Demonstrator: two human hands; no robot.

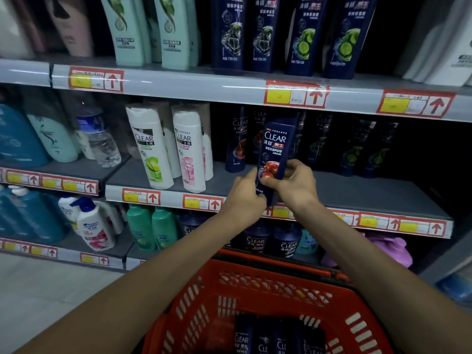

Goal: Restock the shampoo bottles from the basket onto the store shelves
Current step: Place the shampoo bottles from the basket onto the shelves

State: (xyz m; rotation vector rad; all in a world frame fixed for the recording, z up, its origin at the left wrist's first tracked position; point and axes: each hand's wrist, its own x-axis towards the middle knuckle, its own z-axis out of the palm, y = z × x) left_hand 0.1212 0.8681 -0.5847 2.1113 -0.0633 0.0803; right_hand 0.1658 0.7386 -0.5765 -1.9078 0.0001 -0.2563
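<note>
**A:** Centre of the scene: what is held?
**B:** One dark blue bottle, marked CLEAR, with red fruit printed low on its label. It stands almost upright, its top leaning slightly toward 1 o'clock.

**A:** And the grip?
**B:** Both hands are closed round its lower part. The left hand wraps it from 8 o'clock. The right hand wraps it from 4 o'clock, fingers curled across the front of the label. Both forearms reach up from 6 o'clock.

**A:** Where is the bottle relative to the shelf?
**B:** Its base lies at the front edge of the grey shelf, over a price tag. Whether it touches the edge, I cannot tell. Behind it, from 12 toward 3 o'clock, a dark row of bottles stands deep in shadow.

**A:** And at 9 o'clock?
**B:** Two white bottles stand upright near the shelf's front, one with a green label and one with pink. Farther toward 9 o'clock, in the neighbouring bay, stands a clear water bottle.

**A:** Above?
**B:** At 12 o'clock, on the top shelf, navy bottles stand in a row, with pale green bottles at 11 o'clock.

**A:** Below?
**B:** At 6 o'clock the red basket sits between the forearms. Several basket bottles, dark and marked CLEAR, lie inside it with labels facing up.
</note>
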